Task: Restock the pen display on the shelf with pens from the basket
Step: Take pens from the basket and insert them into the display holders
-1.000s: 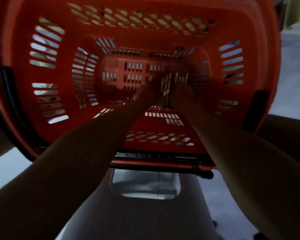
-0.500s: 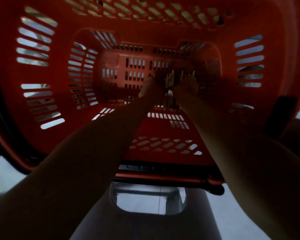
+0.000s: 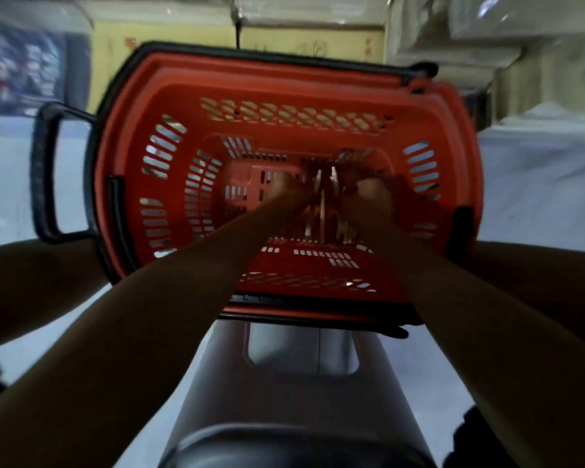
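**Both hands gripping pens deep in the basket**

At the upper left of the frame a blurred blue picture [image 3: 24, 62] is hanging on the wall, and pale floor [image 3: 7, 184] is showing beneath it. Just right of that, a black handle [image 3: 43, 177] is sticking out from the left end of the red basket [image 3: 284, 86], which is filling the middle of the frame with its open top facing the camera.

The left forearm is reaching up from the lower left into the basket. The left hand [image 3: 286, 190] is lying near the bottom, its fingers curling in against a bundle of pale pens [image 3: 322, 206]. The pens are standing between the two hands in the basket's centre, deep inside; blur is hiding how many there are.

Below the basket, at the lower centre, a grey stool [image 3: 284, 400] with a cut-out grip is carrying it.

The right hand [image 3: 374, 194] is closing on the same bundle from the other side, knuckles towards the camera. At the upper right, blurred pale shelves [image 3: 520, 45] are standing behind the basket.
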